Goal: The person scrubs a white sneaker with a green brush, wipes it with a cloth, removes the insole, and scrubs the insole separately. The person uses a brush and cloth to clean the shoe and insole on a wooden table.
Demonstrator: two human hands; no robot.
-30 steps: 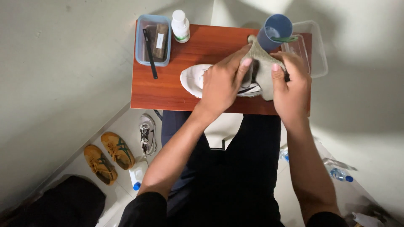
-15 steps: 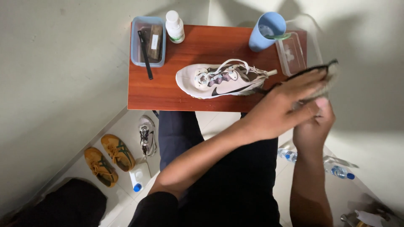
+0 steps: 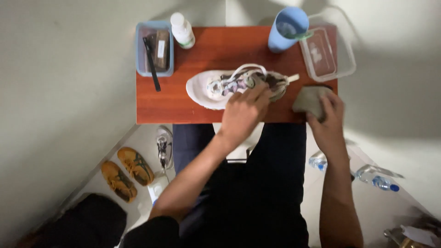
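The red-brown table (image 3: 183,103) carried a white sneaker (image 3: 216,87) at its centre, long axis running three to nine o'clock, toe toward nine. My left hand (image 3: 243,110) gripped its heel-side collar; my right hand (image 3: 328,121), at three o'clock, was clenched on a grey cloth (image 3: 310,100).

We see a red-brown table (image 3: 183,103). On it sits a blue tray (image 3: 139,46) with a black brush (image 3: 151,64), a white bottle (image 3: 182,30), a blue cup (image 3: 287,30) and a clear box (image 3: 327,53). On the floor lie two orange shoes (image 3: 126,173), a grey shoe (image 3: 163,148) and plastic bottles (image 3: 374,177).
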